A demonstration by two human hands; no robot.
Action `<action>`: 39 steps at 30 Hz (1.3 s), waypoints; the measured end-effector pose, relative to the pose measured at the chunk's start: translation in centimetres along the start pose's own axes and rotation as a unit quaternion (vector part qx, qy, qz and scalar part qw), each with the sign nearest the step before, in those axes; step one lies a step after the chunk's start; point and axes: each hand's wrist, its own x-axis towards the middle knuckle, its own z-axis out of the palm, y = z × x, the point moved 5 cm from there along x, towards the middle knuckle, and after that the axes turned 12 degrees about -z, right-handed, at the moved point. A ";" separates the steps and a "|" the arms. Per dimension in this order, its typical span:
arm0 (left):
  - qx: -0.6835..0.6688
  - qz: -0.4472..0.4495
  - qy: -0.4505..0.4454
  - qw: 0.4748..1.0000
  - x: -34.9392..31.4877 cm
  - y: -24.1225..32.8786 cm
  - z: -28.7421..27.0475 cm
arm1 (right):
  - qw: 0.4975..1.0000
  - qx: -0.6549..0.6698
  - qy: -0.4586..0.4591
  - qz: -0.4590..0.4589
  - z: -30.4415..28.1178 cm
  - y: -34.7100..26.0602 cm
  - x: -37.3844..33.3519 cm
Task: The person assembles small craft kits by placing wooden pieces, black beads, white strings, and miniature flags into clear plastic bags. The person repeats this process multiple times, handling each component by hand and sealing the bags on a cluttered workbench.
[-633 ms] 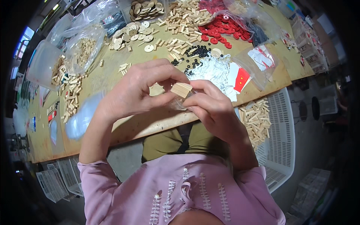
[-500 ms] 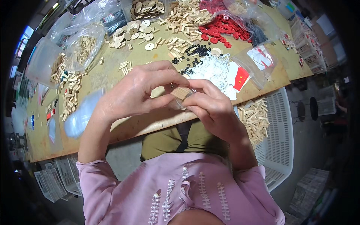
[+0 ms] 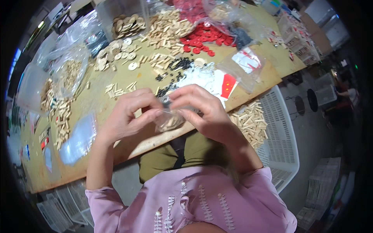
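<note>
Above the table's front edge, a small clear plastic bag (image 3: 169, 123) with pale wooden pieces in its bottom hangs between my hands. My left hand (image 3: 134, 112) pinches the bag's top edge between thumb and fingers. On the other side of the bag's mouth, my right hand (image 3: 204, 108) is closed with bent fingers, its thumb near the rim. A small dark and whitish round piece (image 3: 166, 99) shows between the fingertips; its kind is unclear. Just beyond the hands lie white looped strings (image 3: 198, 79) and small black rings (image 3: 183, 63).
Red discs (image 3: 202, 39), small wooden blocks (image 3: 167, 27) and wooden discs (image 3: 116, 52) lie in heaps toward the back. Flat clear bags (image 3: 79, 138) lie at the left. A red and white card (image 3: 227, 86) is at the right. Beside my right arm stands a white basket (image 3: 289, 134) holding wooden blocks.
The wooden pieces were between my fingers at the bag's mouth and now sit lower in the bag. My right hand has risen over the bag. The whole view has shifted.
</note>
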 end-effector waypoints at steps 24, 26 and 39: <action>-0.061 0.020 0.106 0.992 -1.2 -2.6 -1.5 | 0.900 -0.364 -0.004 0.239 -11.3 24.7 5.9; -0.057 0.021 0.112 0.992 -1.3 -2.6 -1.8 | 0.904 -0.355 0.003 0.239 -11.6 25.3 5.9; -0.062 -0.007 0.133 0.989 -1.5 -2.5 -2.3 | 0.942 0.005 0.135 0.308 -12.6 24.3 4.0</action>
